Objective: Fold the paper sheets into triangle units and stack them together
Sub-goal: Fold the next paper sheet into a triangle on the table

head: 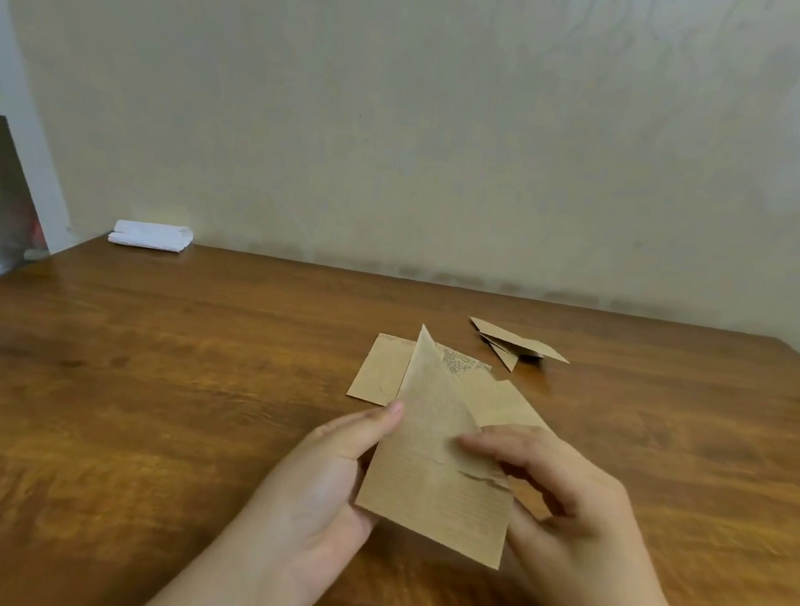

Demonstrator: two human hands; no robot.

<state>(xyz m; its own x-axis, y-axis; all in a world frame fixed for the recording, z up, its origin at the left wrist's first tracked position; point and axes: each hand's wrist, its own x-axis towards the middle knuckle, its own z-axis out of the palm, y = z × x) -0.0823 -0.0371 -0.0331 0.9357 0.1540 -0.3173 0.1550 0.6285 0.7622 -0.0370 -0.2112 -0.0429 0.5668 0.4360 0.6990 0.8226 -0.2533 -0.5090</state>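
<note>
A brown paper sheet [430, 472] with faint printed lines is held above the wooden table [161, 377], its upper right part folded over so the top comes to a point. My left hand [322, 486] holds its left edge, thumb on the front. My right hand [560, 494] pinches the folded flap at the right side. Behind it, several flat brown sheets [381, 374] lie on the table. Farther right rests a small stack of folded triangle units [514, 344].
A folded white cloth [150, 236] lies at the table's far left corner against the wall. A white shelf unit [0, 118] stands to the left of the table. The table's right edge runs near the frame's right side.
</note>
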